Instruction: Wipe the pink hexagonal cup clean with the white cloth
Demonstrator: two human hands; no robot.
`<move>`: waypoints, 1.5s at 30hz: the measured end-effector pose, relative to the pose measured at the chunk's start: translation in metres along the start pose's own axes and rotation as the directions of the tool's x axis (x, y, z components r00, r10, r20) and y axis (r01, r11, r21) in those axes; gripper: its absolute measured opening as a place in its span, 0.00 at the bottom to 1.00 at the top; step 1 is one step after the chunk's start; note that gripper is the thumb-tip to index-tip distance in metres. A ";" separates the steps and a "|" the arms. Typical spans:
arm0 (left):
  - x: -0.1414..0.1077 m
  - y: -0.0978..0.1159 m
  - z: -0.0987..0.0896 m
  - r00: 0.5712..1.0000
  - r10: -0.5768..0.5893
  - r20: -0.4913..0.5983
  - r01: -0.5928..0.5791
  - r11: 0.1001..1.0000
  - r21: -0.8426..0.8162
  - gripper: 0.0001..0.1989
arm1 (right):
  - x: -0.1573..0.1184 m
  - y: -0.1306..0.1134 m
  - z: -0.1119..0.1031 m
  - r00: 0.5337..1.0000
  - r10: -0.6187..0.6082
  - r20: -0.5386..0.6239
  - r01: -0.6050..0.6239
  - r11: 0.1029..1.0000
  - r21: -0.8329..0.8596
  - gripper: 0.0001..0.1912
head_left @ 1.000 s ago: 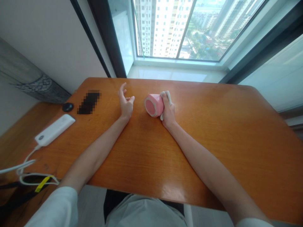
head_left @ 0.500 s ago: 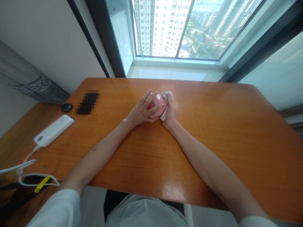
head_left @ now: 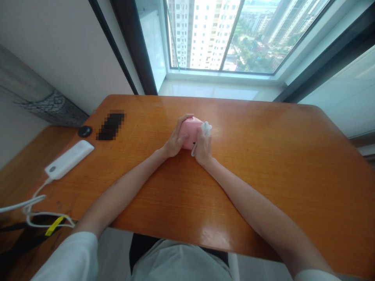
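- Left hand had slid back, fingers now curled around the pink mug.
- Right hand clenched a white cloth against the mug.
- Mug sat between both hands, above the wooden desk.

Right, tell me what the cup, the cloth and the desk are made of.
The cup looks like glazed ceramic, smooth with a soft sheen, though plastic is possible. The cloth seems soft white fabric, limp and bunched. The desk looks like varnished wood: visible grain, glossy glare.
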State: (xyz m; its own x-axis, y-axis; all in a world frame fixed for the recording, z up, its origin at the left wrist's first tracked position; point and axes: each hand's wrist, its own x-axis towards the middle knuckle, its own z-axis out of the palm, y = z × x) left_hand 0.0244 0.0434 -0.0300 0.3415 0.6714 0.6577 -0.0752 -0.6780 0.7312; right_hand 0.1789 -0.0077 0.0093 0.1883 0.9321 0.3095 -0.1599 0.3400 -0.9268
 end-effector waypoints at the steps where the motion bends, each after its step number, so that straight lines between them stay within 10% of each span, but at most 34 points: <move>1: 0.000 0.002 0.002 0.999 -0.041 -0.009 0.040 0.998 -0.049 0.39 | -0.001 0.000 -0.002 0.999 -0.033 0.043 0.035 0.998 -0.042 0.30; 5: 0.004 0.006 0.003 0.993 -0.116 -0.009 0.115 0.987 -0.112 0.37 | -0.003 -0.003 -0.005 0.984 -0.095 0.153 0.116 0.984 -0.136 0.29; 13: 0.014 0.024 0.000 0.981 -0.135 -0.138 0.140 0.990 0.025 0.35 | -0.005 -0.006 -0.004 0.995 0.097 -0.012 -0.096 0.992 0.087 0.16; 17: 0.020 0.017 -0.003 0.804 -0.197 -0.561 0.228 0.974 -0.016 0.35 | -0.003 -0.006 -0.005 0.995 0.070 -0.066 -0.066 0.996 0.054 0.21; 20: 0.020 0.004 -0.009 0.737 -0.275 -0.617 0.287 0.954 -0.084 0.33 | -0.002 -0.008 -0.004 0.993 0.079 -0.088 -0.076 0.996 0.036 0.21; 23: 0.015 -0.004 -0.013 0.834 -0.197 -0.515 0.248 0.968 0.031 0.18 | 0.001 -0.010 -0.002 0.988 0.109 -0.109 -0.101 0.992 0.080 0.20; 28: 0.009 0.007 -0.014 0.994 0.085 -0.065 -0.055 0.926 0.373 0.38 | 0.019 0.003 -0.004 0.977 0.125 -0.175 -0.085 0.972 0.220 0.21; 34: 0.007 0.020 -0.005 0.949 0.190 0.251 -0.291 0.837 0.463 0.41 | 0.044 0.015 -0.022 0.889 0.436 0.142 -0.447 0.753 0.484 0.19; 42: 0.004 0.012 0.004 0.932 0.230 0.279 -0.358 0.697 0.622 0.52 | 0.043 0.002 -0.028 0.692 0.544 0.474 -0.722 0.527 0.449 0.24; 45: 0.005 0.016 0.001 0.918 0.288 0.273 -0.396 0.694 0.601 0.47 | 0.040 0.002 -0.023 0.685 0.540 0.490 -0.728 0.539 0.424 0.26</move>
State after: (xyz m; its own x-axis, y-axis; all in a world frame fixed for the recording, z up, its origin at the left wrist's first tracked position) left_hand 0.0263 0.0356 -0.0156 0.5472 0.3397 0.7649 0.3757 -0.9164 0.1382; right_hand 0.2082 0.0274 0.0151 -0.4319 0.8829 -0.1839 -0.6338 -0.4423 -0.6346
